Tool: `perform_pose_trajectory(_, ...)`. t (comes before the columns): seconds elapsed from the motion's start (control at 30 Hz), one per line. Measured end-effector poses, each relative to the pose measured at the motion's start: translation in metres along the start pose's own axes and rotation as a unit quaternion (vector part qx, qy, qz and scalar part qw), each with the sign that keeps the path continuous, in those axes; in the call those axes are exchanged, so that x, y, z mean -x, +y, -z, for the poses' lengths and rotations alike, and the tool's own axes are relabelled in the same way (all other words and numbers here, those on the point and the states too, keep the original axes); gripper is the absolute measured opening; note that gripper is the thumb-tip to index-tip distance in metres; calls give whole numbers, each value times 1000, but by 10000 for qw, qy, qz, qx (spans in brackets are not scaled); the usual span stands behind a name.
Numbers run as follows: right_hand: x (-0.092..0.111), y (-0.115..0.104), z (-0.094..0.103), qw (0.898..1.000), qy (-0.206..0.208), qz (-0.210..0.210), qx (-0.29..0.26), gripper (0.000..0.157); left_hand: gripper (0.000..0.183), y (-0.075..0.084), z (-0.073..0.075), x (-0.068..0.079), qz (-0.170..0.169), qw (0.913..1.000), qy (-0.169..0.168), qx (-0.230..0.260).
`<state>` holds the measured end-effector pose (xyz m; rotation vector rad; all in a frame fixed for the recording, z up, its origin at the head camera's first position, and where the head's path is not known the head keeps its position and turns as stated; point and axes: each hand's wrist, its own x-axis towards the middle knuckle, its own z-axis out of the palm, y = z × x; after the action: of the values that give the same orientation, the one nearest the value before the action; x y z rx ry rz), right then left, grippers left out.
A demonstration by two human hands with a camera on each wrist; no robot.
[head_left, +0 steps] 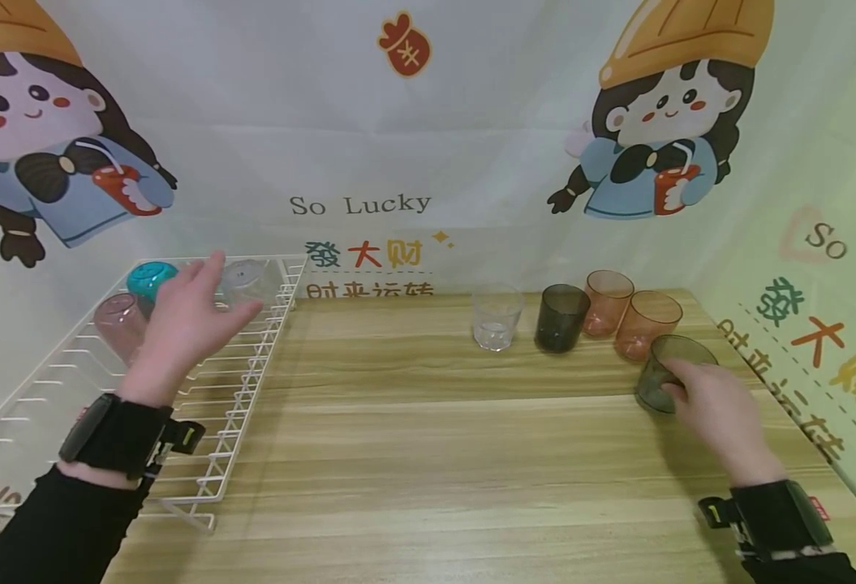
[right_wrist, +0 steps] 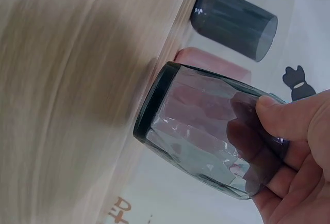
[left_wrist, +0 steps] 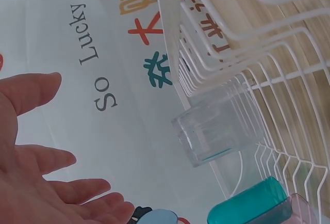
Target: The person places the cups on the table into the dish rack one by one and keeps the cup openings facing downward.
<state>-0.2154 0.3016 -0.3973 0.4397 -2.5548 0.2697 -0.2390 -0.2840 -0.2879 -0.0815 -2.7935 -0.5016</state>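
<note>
At the bench [head_left: 435, 454], right hand [head_left: 723, 414] pinches a smoky-green glassy tumbler [head_left: 651, 383] that could clink a pinkish-orange glassy cup [head_left: 643, 324] if swung sloppily, left hand [head_left: 188, 316] loose and empty.

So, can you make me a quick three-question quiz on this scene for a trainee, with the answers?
1. Count: how many glasses can be seen in the white rack?
2. True or false: the left hand is gripping a glass.
3. Multiple choice: what does the right hand hold? A) a peach glass, B) the smoky green glass, C) the near-black glass.

Key:
1. Three: a teal glass, a pink glass and a clear glass.
2. False; its fingers are extended and hold nothing.
3. B.
</note>
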Motion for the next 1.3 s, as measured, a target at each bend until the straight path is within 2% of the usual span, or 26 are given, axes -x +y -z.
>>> perform_pose_trajectory(0.43,-8,-21,-2,9981,234,490,-280,32,90,19,1,1,-285,9992,-19,265)
perform_pose_trajectory(0.93,-29,-63,10,9935,262,715,-841,31,86,65,0,3,-819,9961,-93,329)
perform_pose_trajectory(1.1,-34,-74,11,9913,333,845,-955,30,87,77,-4,3,-1048,9933,-186,454)
perform_pose_trajectory(1.3,-38,-85,11,9877,468,930,-1162,28,88,92,-7,4,-1161,9911,-365,540)
